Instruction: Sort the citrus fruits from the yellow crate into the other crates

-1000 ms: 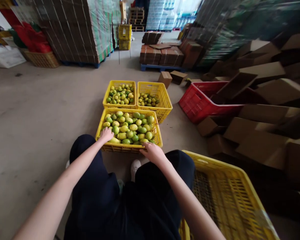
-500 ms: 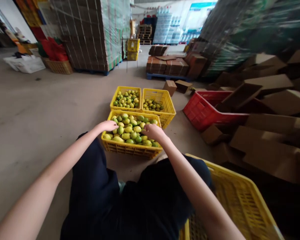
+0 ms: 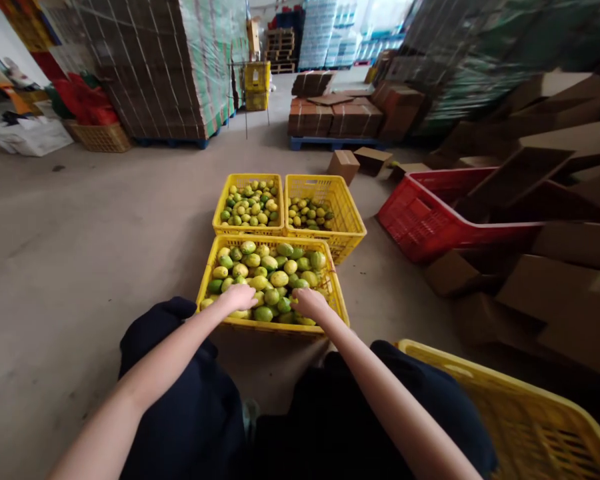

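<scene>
Green and yellow lemons [image 3: 279, 278] fill the yellow plastic crate [image 3: 339, 303] on the floor in front of my knees. Over the near left part of this crate, my left hand [image 3: 239, 297] bends its fingers down onto the fruit. My right hand [image 3: 310, 304] is at the near right part with its fingers curled inward beside a green lemon [image 3: 283, 305]. Both hands look closed, and the backs of the hands hide whatever is in them. A gap with lemons showing lies between the hands.
Behind stand a yellow crate [image 3: 223, 200] full of smaller lemons and another crate [image 3: 353, 207] with fewer. A red crate [image 3: 410, 223] and heaped cardboard boxes [image 3: 565, 287] are on the right. One more yellow crate [image 3: 525, 407] is beside my right leg.
My left hand has moved from the crate's left rim inward and nearer to me. My right hand has come nearer too. The view has tilted down and closer to the crates.
</scene>
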Available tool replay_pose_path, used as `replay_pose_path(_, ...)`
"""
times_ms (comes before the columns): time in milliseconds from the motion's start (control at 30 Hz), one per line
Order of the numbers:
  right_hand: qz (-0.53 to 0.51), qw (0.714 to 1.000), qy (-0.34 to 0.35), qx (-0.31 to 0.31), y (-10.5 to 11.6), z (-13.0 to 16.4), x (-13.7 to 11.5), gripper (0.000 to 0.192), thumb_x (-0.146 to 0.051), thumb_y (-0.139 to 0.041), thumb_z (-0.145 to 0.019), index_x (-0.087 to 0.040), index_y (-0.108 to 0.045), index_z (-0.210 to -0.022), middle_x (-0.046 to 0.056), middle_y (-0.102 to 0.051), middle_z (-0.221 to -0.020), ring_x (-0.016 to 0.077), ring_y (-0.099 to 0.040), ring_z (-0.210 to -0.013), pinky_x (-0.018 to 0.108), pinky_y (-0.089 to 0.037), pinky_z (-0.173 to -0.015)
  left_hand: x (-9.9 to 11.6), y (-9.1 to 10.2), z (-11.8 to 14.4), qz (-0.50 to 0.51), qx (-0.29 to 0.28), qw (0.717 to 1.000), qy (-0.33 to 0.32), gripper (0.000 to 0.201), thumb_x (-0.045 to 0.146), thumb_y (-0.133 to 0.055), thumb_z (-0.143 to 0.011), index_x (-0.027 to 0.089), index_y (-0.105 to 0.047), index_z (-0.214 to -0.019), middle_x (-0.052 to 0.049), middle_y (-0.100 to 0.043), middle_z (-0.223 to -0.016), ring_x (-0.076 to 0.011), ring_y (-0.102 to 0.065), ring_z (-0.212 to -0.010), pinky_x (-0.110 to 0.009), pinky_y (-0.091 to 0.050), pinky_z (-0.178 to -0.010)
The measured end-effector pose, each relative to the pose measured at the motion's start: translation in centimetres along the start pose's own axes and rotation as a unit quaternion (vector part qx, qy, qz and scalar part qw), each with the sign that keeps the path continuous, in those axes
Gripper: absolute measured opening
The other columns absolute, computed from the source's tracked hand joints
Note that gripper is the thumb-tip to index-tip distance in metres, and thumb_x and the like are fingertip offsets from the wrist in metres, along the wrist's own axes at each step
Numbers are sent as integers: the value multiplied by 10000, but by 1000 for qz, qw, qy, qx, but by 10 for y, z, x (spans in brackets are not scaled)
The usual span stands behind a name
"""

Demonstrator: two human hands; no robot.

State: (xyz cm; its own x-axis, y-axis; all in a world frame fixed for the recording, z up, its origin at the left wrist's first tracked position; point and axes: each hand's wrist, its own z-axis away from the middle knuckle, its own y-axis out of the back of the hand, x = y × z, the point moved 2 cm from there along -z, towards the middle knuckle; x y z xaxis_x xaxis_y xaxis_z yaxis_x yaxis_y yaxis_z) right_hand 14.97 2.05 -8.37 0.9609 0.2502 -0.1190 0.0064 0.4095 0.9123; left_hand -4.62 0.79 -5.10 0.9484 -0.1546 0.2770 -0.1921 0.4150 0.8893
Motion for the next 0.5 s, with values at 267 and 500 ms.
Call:
replay_pose_path(267, -44, 999, -16, -13, -48, -40, -12, 394, -209, -755, -711, -139, -654, -1086, 193, -646, -1207, 321, -577, -1172, 386, -436, -941, -10, 39, -6, -79, -42, 996, 27, 405, 387, -421, -940, 151, -630, -1195, -178, -656, -1228, -357, -631, -1090, -453, -469, -906)
replay_pose_path(500, -185, 980, -44, 56, -22, -31, -4, 140, -244, -747, -700, -147, -663, -755, 131, -691, -840, 324, -635, -967, 423, -467, -843, -25, 67, 6, -67, -52, 993, 84, 438, 437, -397, -952, 184, -595, -1249, -148, -629, -1290, -325, -590, -1176, -399, -450, -939)
